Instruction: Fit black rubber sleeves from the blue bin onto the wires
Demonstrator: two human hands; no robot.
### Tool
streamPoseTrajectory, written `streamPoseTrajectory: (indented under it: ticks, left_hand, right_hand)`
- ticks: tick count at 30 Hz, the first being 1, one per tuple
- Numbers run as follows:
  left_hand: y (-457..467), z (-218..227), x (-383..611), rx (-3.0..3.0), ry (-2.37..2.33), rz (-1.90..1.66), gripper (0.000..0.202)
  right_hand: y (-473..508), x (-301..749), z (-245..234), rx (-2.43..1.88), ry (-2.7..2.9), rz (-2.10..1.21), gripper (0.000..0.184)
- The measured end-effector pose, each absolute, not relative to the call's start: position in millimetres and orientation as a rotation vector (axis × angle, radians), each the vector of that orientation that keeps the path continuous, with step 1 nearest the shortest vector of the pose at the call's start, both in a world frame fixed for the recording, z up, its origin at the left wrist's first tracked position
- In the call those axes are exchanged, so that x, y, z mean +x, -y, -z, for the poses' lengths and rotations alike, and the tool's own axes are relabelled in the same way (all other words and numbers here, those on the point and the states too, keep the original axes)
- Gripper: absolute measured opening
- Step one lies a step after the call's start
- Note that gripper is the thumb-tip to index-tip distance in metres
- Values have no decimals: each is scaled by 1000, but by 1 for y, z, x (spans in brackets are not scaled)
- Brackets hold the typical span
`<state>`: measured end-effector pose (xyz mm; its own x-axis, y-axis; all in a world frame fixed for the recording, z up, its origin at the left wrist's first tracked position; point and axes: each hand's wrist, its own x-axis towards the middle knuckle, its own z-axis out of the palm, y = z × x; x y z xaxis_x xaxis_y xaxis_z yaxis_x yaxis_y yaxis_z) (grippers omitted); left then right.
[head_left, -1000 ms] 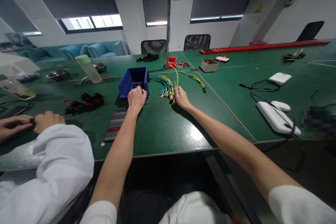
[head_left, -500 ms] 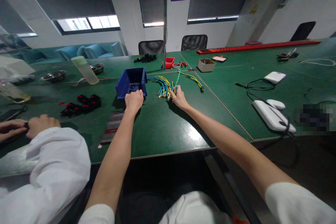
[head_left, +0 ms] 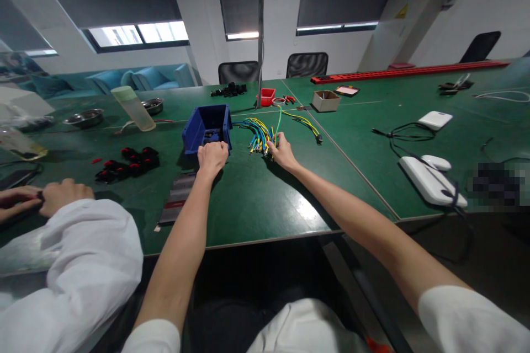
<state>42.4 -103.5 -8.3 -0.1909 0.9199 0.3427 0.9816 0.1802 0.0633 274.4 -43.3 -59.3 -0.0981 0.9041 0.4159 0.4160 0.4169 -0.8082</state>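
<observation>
My left hand is closed at the front lip of a blue plastic bin; its fingers are curled, and what they grip is hidden. Small dark parts lie inside the bin. To its right, my right hand is closed around a green wire, which rises in a curve from the fingers. Next to that hand, and touching it, a bundle of blue, yellow and green wires with metal terminals fans out on the table. A few yellow and black wires lie apart, farther right.
Black and red parts and a grey strip are on the left of the green table. A co-worker's hands are at far left. Behind stand a bottle, red bin and cardboard box. White devices with cables lie right.
The green wire's upper end has tipped slightly to the left. Both of my hands stay in nearly the same places, and the view has shifted a little.
</observation>
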Motion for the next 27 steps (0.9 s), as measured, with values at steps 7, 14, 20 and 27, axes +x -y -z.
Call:
streamPoseTrajectory:
  ticks: [7, 14, 20, 27]
  left_hand:
    - [106, 8, 42, -1782, 2247, 428, 49]
    - [104, 10, 40, -1818, 2183, 503, 38]
    - [108, 4, 40, -1831, 2123, 717, 24]
    - [110, 2, 43, -1861, 2147, 786, 20]
  right_hand:
    - [43, 274, 61, -1153, 1714, -633, 23]
    - [41, 274, 62, -1154, 1728, -614, 23]
    - [43, 274, 61, -1143, 1729, -611, 23]
    - [44, 275, 60, -1141, 1736, -609, 24]
